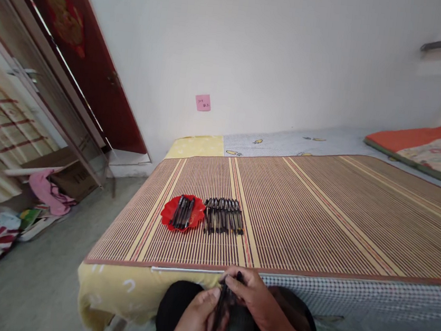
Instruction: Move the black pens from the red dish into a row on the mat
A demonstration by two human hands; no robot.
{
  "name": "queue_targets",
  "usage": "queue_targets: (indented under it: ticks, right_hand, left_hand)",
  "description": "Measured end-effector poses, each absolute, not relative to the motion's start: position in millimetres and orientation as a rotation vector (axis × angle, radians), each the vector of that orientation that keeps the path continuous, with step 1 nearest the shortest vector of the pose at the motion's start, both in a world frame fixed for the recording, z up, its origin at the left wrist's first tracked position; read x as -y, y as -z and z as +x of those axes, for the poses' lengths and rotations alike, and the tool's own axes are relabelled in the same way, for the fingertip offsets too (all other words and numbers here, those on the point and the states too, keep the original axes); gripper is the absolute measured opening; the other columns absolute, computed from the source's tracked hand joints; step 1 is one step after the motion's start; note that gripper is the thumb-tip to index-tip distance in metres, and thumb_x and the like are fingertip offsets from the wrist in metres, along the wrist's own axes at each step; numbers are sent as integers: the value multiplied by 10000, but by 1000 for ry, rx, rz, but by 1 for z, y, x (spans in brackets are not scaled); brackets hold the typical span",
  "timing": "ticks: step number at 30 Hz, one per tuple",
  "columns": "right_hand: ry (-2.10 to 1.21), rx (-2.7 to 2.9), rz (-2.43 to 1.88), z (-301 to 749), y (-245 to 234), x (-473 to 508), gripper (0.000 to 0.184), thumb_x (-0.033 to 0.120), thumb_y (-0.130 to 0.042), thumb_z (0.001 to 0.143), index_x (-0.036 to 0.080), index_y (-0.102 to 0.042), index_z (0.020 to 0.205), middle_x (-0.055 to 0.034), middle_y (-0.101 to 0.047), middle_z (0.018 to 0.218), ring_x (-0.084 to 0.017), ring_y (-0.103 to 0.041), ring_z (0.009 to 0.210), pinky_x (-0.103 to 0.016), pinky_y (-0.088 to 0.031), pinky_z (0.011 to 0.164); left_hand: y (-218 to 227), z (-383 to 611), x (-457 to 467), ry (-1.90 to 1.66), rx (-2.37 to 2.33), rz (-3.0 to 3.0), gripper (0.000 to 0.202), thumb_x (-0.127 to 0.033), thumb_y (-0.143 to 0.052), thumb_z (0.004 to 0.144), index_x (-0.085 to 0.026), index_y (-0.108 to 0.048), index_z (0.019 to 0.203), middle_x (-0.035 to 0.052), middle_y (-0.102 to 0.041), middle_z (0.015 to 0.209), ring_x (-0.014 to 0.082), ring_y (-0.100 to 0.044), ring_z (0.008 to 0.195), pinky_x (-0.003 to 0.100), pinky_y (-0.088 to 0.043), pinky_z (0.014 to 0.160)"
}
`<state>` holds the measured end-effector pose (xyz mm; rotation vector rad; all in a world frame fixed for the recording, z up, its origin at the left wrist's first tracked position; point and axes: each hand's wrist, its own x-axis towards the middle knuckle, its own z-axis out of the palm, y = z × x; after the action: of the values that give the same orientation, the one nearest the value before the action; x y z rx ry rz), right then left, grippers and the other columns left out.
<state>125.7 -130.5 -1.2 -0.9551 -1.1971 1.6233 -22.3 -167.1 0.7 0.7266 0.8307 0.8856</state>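
Over my lap, my left hand (201, 312) is closed around a slim black pen (221, 305), which points up and away from me. Close beside it, my right hand (248, 291) pinches a short dark piece that looks like a pen cap (239, 277); its fingers reach the pen's upper end. On the bamboo mat ahead, a red scalloped plate (165, 215) carries several black pens (184, 210). Touching or nearly touching the plate's right side, a row of black pens (223, 216) lies side by side on the mat.
The striped bamboo mat (318, 214) covers a bed, with yellow cloth (130, 288) hanging at its front left. A folded orange quilt (410, 138) lies at the far right. A pink note (202, 103) is on the wall. Left stand a red door (97, 61) and a cardboard box (73, 179).
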Motion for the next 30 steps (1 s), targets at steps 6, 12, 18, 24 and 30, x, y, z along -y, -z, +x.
queue_targets:
  ticks: [6, 12, 18, 24, 30]
  right_hand:
    - [-1566, 1232, -952, 126, 3, 132, 482, 640, -683, 759, 159, -683, 792, 84, -359, 477, -68, -280, 439, -226, -197, 436]
    - [-1603, 1161, -947, 127, -4, 136, 464, 621, -638, 810, 158, -631, 783, 91, -368, 473, -66, -281, 432, -226, -197, 440]
    - [-1434, 1061, -1042, 138, -2, 128, 455, 627, -624, 822, 179, -582, 753, 70, -442, 467, -78, -348, 419, -224, -247, 433]
    - [-1245, 715, -991, 176, -17, 111, 454, 600, -762, 705, 173, -618, 755, 52, -457, 499, -87, -366, 448, -234, -263, 431]
    - [-1354, 802, -991, 165, -22, 121, 456, 604, -745, 729, 163, -628, 743, 27, -514, 500, -90, -399, 445, -236, -289, 440]
  left_hand:
    - [-1, -23, 167, -946, -839, 749, 423, -546, -744, 763, -196, -506, 774, -82, -486, 493, 24, -270, 306, 161, -209, 297]
    - [6, -24, 171, -742, -692, 605, 470, -604, -749, 707, -201, -510, 729, -96, -413, 408, 29, -232, 273, 173, -172, 300]
    - [4, -22, 175, -737, -796, 746, 515, -684, -673, 737, -204, -489, 709, -89, -426, 418, 29, -234, 275, 186, -153, 291]
    - [10, -30, 178, -701, -922, 999, 541, -721, -606, 780, -194, -490, 755, -97, -425, 451, 17, -252, 300, 182, -134, 306]
    - [4, -24, 170, -860, -981, 975, 535, -678, -646, 774, -157, -540, 824, -22, -614, 555, -3, -275, 309, 186, -117, 336]
